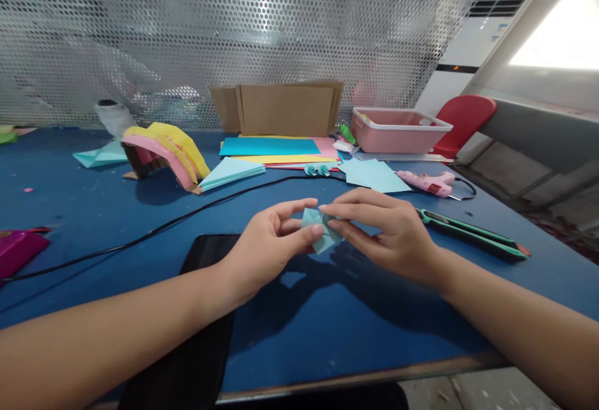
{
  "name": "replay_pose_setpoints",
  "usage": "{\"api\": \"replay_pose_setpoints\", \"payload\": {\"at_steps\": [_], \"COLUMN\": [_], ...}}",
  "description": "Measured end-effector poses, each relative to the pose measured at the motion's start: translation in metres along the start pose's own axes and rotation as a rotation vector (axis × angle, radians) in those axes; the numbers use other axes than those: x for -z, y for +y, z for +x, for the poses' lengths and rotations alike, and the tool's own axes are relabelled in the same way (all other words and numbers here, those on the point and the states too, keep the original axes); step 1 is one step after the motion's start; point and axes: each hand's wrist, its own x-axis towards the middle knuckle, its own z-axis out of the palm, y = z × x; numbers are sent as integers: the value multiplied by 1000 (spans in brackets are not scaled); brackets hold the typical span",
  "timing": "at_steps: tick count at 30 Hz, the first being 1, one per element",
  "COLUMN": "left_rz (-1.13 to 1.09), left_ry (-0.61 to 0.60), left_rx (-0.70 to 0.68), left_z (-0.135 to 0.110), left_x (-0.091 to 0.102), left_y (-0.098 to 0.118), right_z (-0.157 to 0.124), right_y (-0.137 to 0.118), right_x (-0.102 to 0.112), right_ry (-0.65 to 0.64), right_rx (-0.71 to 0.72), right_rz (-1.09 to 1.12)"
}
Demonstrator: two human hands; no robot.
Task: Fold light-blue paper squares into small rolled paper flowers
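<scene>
A small folded piece of light blue paper [319, 230] is held above the blue table [327, 322] between both hands. My left hand [267, 244] pinches its left side with thumb and fingers. From the right, my right hand [386, 230] grips the other side with its fingertips. Both hands are closed on the paper, and part of it is hidden behind the fingers.
A black tablet [206, 254] lies under my left forearm, with a black cable [154, 230] running across. Green scissors [472, 235], a pink glue gun [428, 182], a pink tub [397, 129], coloured paper sheets [271, 148], a cardboard box [281, 109] and folded pink-yellow paper [163, 151] sit behind.
</scene>
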Motion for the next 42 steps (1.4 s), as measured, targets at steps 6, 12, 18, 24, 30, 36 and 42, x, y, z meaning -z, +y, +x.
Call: {"api": "replay_pose_setpoints", "payload": {"at_steps": [6,12,18,24,30,36,42], "left_rz": [-44,-54,-87,-144,-151,-158,-207], "left_ry": [24,26,109,103,51,28,-19], "left_rx": [-13,-7,-72,-88,-71,-64,-74], "left_z": [0,-1,1,2,2,3,4], "left_x": [-1,-2,-2,-1,-1,0,0], "left_y": [0,3,4,1,0,-2,-4], "right_z": [1,2,2,0,-1,-1,-1], "right_y": [0,-3,-1,1,2,1,1], "right_x": [0,1,3,2,0,0,-1], "right_ry": [42,130,128,72,41,30,20], "right_rx": [29,120,159,163,140,131,106], "right_rz": [-37,-21,-58,-74,-57,-35,-23]}}
